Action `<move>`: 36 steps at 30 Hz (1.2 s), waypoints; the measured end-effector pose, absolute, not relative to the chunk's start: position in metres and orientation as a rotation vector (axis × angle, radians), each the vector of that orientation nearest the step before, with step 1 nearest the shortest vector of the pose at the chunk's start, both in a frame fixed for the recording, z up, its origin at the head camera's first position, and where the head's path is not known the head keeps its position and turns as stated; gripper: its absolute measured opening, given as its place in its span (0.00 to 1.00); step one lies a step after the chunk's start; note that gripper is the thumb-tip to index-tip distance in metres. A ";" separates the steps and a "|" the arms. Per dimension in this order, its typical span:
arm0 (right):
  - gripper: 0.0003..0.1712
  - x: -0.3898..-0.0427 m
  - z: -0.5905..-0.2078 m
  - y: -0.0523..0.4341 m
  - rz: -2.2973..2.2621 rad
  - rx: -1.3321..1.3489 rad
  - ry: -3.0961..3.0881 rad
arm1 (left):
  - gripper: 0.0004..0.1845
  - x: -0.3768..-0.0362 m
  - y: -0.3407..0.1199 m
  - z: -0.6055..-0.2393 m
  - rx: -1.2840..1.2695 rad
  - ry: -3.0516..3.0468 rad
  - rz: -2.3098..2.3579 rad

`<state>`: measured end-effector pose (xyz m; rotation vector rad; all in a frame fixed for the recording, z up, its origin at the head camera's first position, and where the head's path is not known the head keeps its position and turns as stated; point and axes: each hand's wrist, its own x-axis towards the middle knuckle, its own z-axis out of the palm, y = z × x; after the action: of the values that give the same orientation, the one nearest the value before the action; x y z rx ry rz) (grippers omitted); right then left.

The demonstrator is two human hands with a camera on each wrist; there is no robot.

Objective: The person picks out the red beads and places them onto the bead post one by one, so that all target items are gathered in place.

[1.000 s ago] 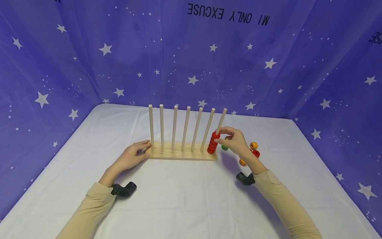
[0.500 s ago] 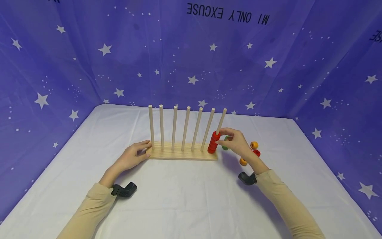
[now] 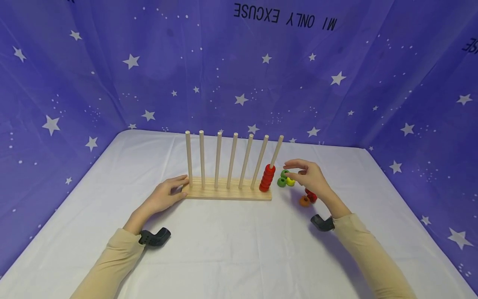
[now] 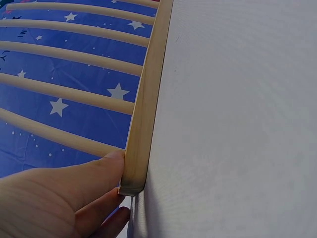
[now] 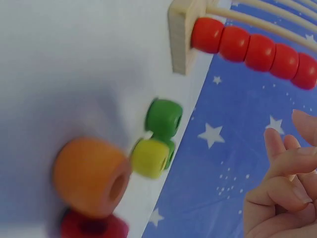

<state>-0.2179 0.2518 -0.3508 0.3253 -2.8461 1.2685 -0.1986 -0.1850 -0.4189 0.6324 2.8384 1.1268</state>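
Note:
The wooden peg rack (image 3: 224, 193) stands on the white cloth, with upright pegs along its base. My left hand (image 3: 166, 194) holds the base's left end; in the left wrist view its fingertips (image 4: 113, 159) rest at the corner beside the last peg. Several red beads (image 3: 267, 179) are stacked on the rightmost peg. My right hand (image 3: 310, 178) is in the air to the right of that stack, fingers loosely bent and nothing between them. Below it lie green beads (image 3: 281, 182) and a yellow bead (image 3: 290, 182).
An orange bead (image 3: 304, 201) and red beads (image 3: 311, 196) lie under the right wrist, partly hidden in the head view. A purple star-printed curtain (image 3: 239, 74) surrounds the back and sides of the white-covered table (image 3: 224, 249). Black wrist mounts (image 3: 154, 237) sit at both cuffs.
My right hand has let go of the top red bead on the rightmost peg and moved right, uncovering the green and yellow beads. My left hand has stayed on the rack.

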 end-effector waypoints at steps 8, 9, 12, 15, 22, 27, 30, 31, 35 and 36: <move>0.19 -0.218 -0.357 0.274 1.166 0.255 -2.876 | 0.26 -0.199 -0.185 -0.420 0.636 2.839 1.127; 0.19 -0.218 -0.357 0.276 1.156 0.240 -2.888 | 0.26 -0.199 -0.185 -0.420 0.634 2.838 1.127; 0.20 -0.219 -0.358 0.283 1.126 0.185 -2.926 | 0.26 -0.198 -0.185 -0.420 0.633 2.835 1.132; 0.21 -0.219 -0.359 0.290 1.090 0.163 -2.951 | 0.26 -0.198 -0.186 -0.419 0.628 2.835 1.131; 0.17 -0.218 -0.365 0.306 1.012 0.169 -2.983 | 0.27 -0.197 -0.185 -0.418 0.621 2.832 1.135; 0.16 -0.216 -0.369 0.315 0.971 0.122 -3.030 | 0.27 -0.197 -0.185 -0.418 0.619 2.833 1.135; 0.17 -0.214 -0.370 0.319 0.980 0.096 -3.061 | 0.27 -0.198 -0.185 -0.419 0.622 2.839 1.130; 0.17 -0.214 -0.371 0.320 0.979 0.091 -3.070 | 0.27 -0.198 -0.186 -0.419 0.624 2.841 1.127; 0.17 -0.213 -0.372 0.323 0.950 0.103 -3.102 | 0.26 -0.197 -0.185 -0.419 0.625 2.840 1.125; 0.17 -0.213 -0.373 0.324 0.944 0.109 -3.107 | 0.26 -0.197 -0.185 -0.418 0.625 2.839 1.125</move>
<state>-0.2131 0.3239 -0.3727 0.1094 -3.1075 0.9442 -0.1974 -0.1854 -0.4184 0.6252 2.8388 1.1252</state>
